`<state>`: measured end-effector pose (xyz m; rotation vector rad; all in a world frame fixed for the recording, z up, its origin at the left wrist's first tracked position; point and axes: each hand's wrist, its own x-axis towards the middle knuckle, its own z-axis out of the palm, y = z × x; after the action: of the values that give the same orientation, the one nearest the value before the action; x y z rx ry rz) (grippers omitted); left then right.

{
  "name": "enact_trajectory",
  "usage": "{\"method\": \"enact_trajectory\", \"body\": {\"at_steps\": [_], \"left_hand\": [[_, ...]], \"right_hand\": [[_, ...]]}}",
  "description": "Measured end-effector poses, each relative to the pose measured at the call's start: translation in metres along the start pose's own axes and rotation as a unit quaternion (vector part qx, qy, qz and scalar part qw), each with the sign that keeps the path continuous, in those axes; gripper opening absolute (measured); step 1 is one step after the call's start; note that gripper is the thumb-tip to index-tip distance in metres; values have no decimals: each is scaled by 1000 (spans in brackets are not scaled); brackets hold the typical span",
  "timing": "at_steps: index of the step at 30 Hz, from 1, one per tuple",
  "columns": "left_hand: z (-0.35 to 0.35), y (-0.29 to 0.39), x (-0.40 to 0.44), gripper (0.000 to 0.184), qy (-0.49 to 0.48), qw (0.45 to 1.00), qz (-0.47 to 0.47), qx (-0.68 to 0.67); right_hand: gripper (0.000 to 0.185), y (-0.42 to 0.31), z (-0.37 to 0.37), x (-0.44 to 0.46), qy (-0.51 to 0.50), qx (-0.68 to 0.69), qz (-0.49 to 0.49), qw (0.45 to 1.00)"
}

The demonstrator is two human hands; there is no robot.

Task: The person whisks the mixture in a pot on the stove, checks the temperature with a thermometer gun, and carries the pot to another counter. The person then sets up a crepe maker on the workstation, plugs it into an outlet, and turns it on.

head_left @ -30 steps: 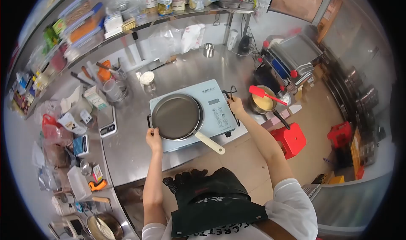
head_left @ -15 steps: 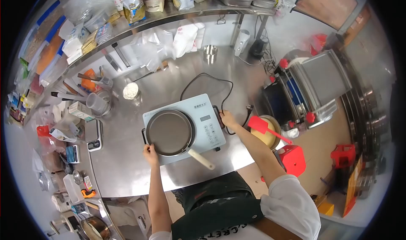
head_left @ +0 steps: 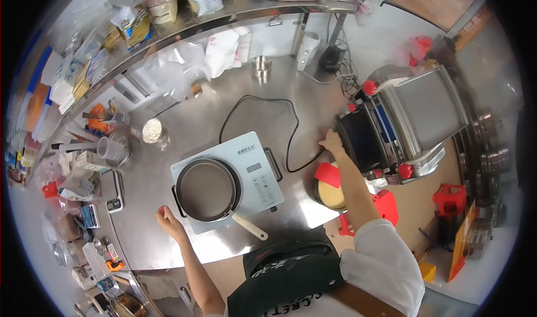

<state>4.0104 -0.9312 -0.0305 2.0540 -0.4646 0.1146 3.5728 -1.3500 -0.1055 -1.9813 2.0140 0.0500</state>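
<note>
The left hand (head_left: 169,221) and right hand (head_left: 331,142) have left the cooker (head_left: 250,157), so neither steadies it.
The pan (head_left: 207,189) sits on it. The right is at the cooker's two o'clock, by the cord's (head_left: 268,99) end; whether its fingers grip, I cannot tell. The left, at eight, looks empty, fingers loosely curled. The pot (head_left: 317,195) stands at three; the surface's (head_left: 156,250) edge lies near six, room toward twelve.

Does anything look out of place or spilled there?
I see no spill or damage. Only slightly untidy: the black cord loops loosely across the counter, and the pale handle of the pan overhangs the cooker.
</note>
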Motion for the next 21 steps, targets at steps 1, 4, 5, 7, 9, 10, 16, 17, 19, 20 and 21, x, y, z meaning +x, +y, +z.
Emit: {"method": "enact_trajectory", "body": {"at_steps": [1,4,5,7,9,10,16,17,19,20,21], "left_hand": [[3,10,3,31,-12,999,-4,-39],[25,1,16,25,-51,995,28,-79],[30,8,17,24,-62,992,51,-93],[33,35,15,23,-98,986,48,-123],[32,51,12,23,-148,978,-2,-147],[35,51,12,22,-148,978,10,-144],[38,45,-4,22,-121,978,82,-151],[37,45,-10,22,-119,978,91,-146],[39,40,-26,22,-112,985,51,-119],[42,48,-38,21,-102,989,41,-102],[42,61,-54,19,-92,992,30,-83]], "right_hand": [[36,7,16,9,17,21,-32,999],[30,5,35,31,74,47,-50,995],[27,-8,14,39,90,113,-37,989],[26,-44,-54,30,208,210,-68,953],[36,-72,-149,19,215,295,-105,925],[36,-76,-185,28,236,342,-104,904],[29,-53,-385,85,196,634,-214,717],[29,-49,-409,100,206,637,-237,704],[30,-43,-432,127,244,623,-252,699],[30,-50,-437,145,271,607,-246,705],[30,-57,-440,163,296,591,-239,712]]}}
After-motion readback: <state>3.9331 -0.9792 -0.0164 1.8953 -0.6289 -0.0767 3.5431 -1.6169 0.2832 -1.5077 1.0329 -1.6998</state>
